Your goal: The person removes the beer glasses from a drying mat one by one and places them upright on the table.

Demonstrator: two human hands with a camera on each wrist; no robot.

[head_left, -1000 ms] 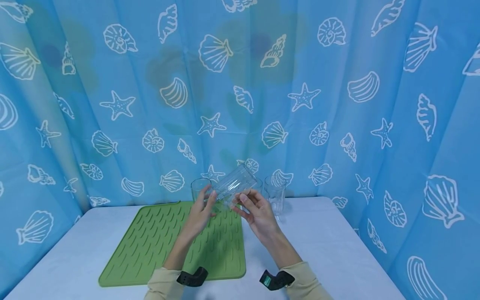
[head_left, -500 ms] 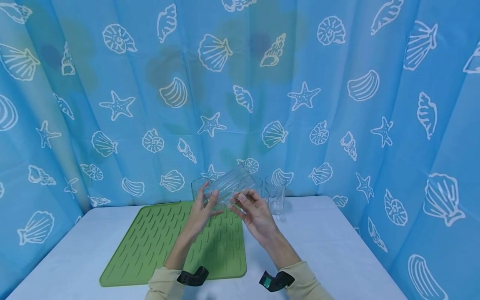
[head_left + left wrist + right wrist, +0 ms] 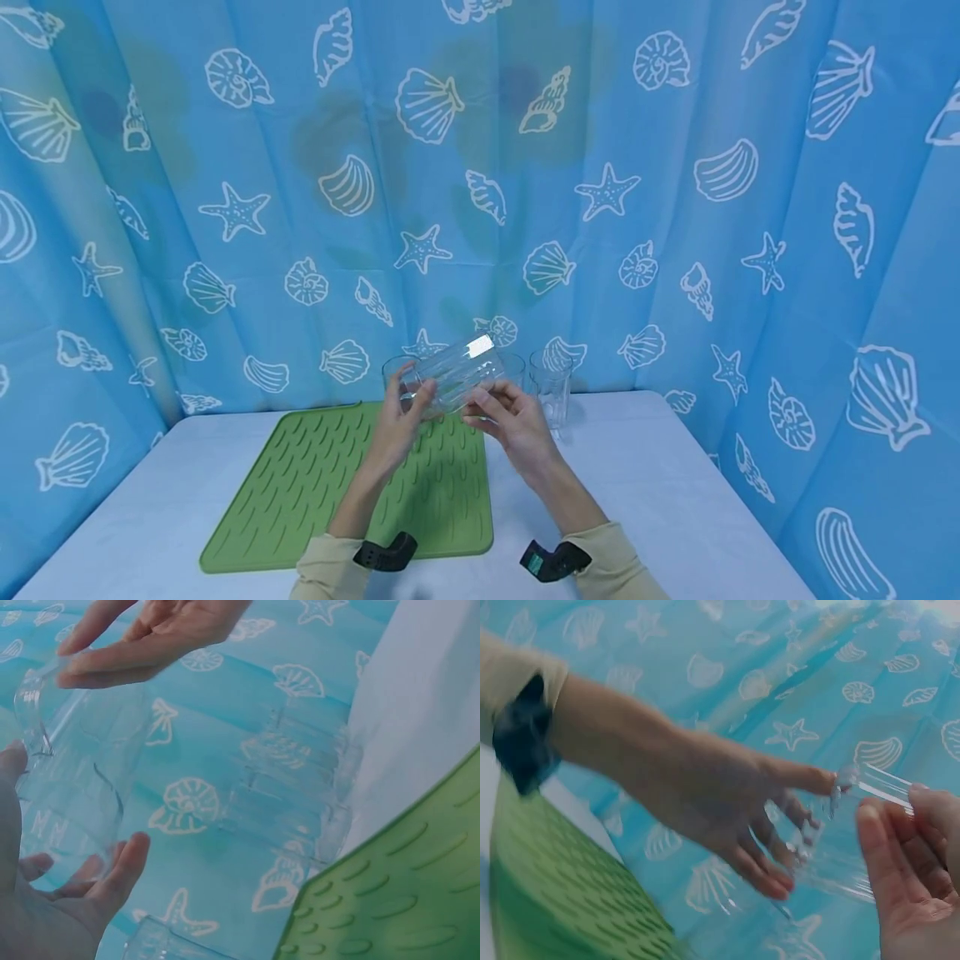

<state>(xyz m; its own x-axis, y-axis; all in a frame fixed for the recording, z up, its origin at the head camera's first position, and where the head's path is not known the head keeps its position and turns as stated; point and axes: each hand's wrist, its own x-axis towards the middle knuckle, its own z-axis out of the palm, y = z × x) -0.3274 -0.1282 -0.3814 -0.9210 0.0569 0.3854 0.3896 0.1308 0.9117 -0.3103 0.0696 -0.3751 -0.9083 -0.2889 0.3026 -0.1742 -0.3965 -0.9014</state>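
Note:
A clear drinking glass [image 3: 457, 372] is held tilted in the air above the far edge of the green mat [image 3: 322, 492]. My left hand [image 3: 396, 421] grips its lower left end, thumb on the near side. At the other end my right hand [image 3: 517, 421] pinches the wall between thumb and fingers. Seen from the right wrist, the glass [image 3: 832, 851] spans the gap between both hands, its base end at the left fingertips. The left wrist view has the glass [image 3: 82, 765] lying between the left hand [image 3: 67, 904] below and the right hand [image 3: 161, 634] above.
Behind the hands, a tall glass [image 3: 551, 396] stands on the white table [image 3: 637, 492] right of the mat. Another glass [image 3: 513, 367] is partly hidden beside it, and one more [image 3: 394, 367] stands behind the left hand. A blue seashell-print curtain [image 3: 480, 208] surrounds the table.
The held glass has turned and tipped somewhat flatter, and a bright reflection now shows on its upper right end. Both hands shift only slightly; the standing glasses and mat stay put.

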